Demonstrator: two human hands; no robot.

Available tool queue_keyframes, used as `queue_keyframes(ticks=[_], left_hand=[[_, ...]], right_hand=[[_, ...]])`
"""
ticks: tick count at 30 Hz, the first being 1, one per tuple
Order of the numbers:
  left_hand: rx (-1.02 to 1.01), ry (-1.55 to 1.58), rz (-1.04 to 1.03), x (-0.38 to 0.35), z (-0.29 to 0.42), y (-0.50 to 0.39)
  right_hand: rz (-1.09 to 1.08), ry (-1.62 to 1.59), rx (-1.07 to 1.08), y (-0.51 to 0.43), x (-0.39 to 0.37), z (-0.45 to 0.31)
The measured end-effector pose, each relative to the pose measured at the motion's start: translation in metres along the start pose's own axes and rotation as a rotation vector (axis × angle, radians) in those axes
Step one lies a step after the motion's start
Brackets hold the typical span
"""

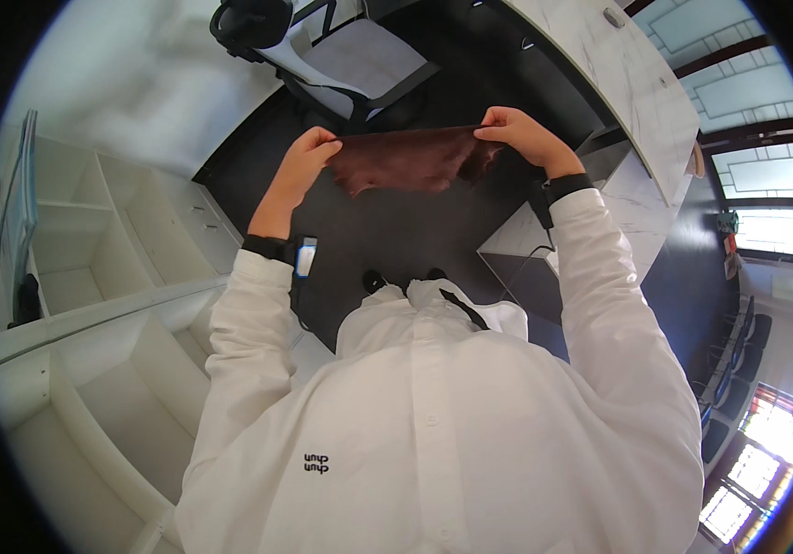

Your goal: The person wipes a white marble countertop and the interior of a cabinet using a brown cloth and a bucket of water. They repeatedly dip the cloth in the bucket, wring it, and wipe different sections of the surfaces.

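Observation:
A dark reddish-brown cloth (403, 159) hangs in the air in front of me, stretched along its upper edge. My left hand (304, 161) pinches its left corner between thumb and fingers. At the opposite corner, my right hand (518, 135) grips the cloth in the same way. The lower edge hangs loose and uneven, with a darker fold near the right end. Beneath it lies the dark floor (382, 228). Both wrists carry black bands, and a small device with a lit face (306, 257) sits at the left one.
An office chair (369, 59) with a grey seat stands beyond the cloth. To the right is a marble-patterned desk (597, 62), with a lower marble-patterned surface (518, 235) beside it. White open shelving (71, 235) lines the left side. Several dark chairs (736, 374) stand far right.

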State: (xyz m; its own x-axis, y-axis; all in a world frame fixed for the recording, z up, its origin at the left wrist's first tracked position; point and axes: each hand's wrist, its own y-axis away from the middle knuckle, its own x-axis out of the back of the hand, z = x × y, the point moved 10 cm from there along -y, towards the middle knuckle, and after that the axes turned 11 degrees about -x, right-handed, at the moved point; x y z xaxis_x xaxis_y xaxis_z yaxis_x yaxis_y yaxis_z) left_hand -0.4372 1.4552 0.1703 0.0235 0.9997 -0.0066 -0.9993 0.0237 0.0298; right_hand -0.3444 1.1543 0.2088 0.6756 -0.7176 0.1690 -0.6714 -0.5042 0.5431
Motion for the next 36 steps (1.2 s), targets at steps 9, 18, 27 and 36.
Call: queue_keyframes(ticks=[9,18,27,36], left_hand=[[0.089,-0.015,0.059,-0.041,0.015,-0.032],[-0.039,-0.011,-0.287,-0.104,0.048,-0.022],[-0.06,0.042,-0.248,-0.044,0.067,-0.018],[-0.014,-0.025,-0.385,-0.059,0.056,-0.039]], right_hand=[[0.136,-0.191,-0.12,0.002,-0.026,-0.002],[0.155,-0.41,-0.093,-0.02,-0.104,-0.023],[0.031,-0.298,-0.031,-0.027,-0.12,-0.037],[-0.025,-0.207,0.237,-0.003,-0.097,-0.076]])
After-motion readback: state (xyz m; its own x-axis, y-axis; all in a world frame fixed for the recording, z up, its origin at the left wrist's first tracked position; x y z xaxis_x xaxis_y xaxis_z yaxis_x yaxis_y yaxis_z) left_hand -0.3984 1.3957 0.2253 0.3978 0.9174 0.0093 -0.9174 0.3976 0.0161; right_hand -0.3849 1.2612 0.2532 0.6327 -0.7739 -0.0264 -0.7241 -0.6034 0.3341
